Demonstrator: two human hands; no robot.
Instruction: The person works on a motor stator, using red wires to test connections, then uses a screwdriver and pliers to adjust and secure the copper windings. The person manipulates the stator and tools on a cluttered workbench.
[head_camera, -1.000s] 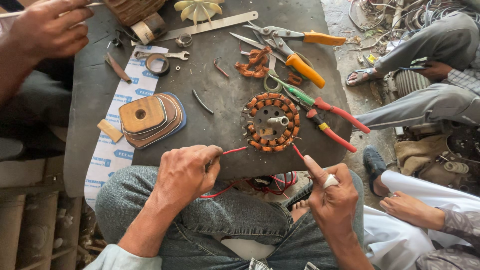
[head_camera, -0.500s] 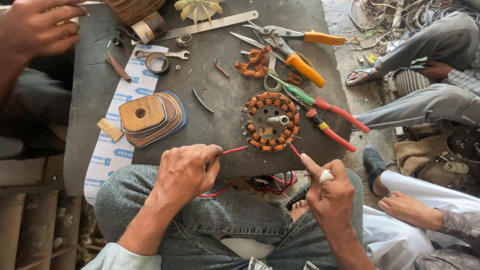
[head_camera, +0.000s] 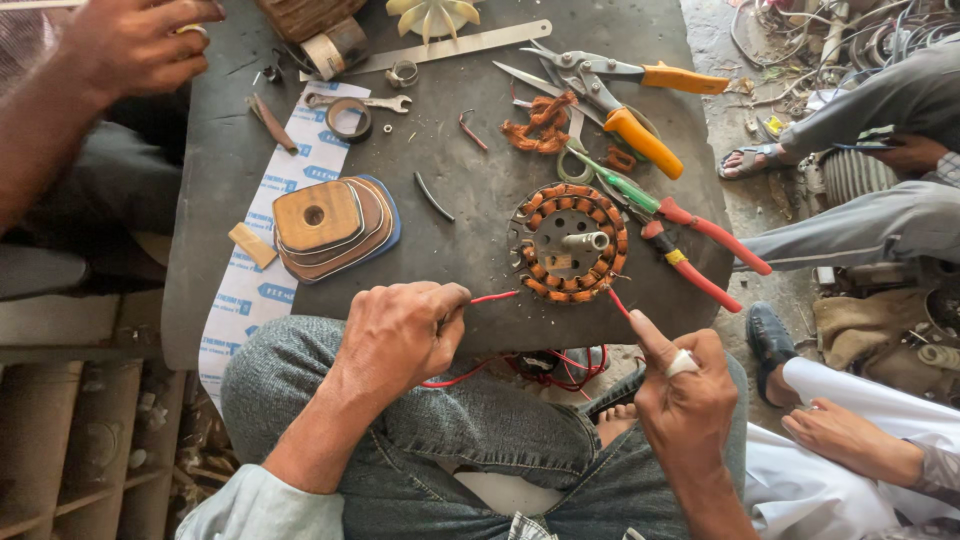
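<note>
Red lead wires are what I'm on. Left hand is closed, pinching one red wire near the board edge; right hand pinches a second lead between thumb and forefinger. Copper-wound stator lies flat just beyond. Looks like lead prep; next needs steady tension.

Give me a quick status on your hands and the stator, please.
Left hand and right hand each pinch a red wire. Stator flat on board, apart from both. Pliers beside it.
</note>
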